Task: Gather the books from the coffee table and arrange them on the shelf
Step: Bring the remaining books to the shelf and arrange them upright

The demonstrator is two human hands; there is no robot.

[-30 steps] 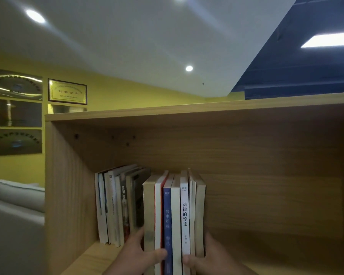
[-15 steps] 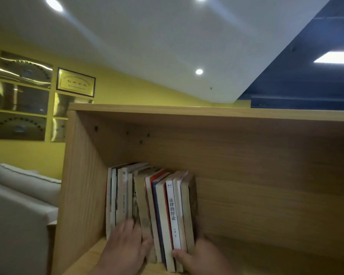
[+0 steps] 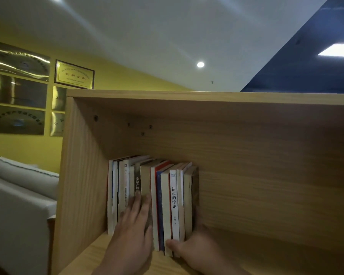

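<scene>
Several books point(image 3: 167, 199) stand upright in one row at the left end of a wooden shelf point(image 3: 266, 175). One white spine carries black Chinese characters. My left hand point(image 3: 133, 233) lies flat, fingers spread, against the spines of the left-hand books. My right hand point(image 3: 195, 249) is at the foot of the rightmost books, thumb on the front of the white spine and fingers behind the right end of the row. The coffee table is out of view.
The shelf's left side panel point(image 3: 81, 185) stands close against the row. The shelf board point(image 3: 276, 261) runs bare to the right of the books. A light grey sofa point(image 3: 18, 205) sits left of the shelf. Framed plaques point(image 3: 74, 74) hang on the yellow wall.
The handful of books my hands held apart from the left group has been pushed left against it, forming one row. My left hand went from gripping to lying flat on the spines.
</scene>
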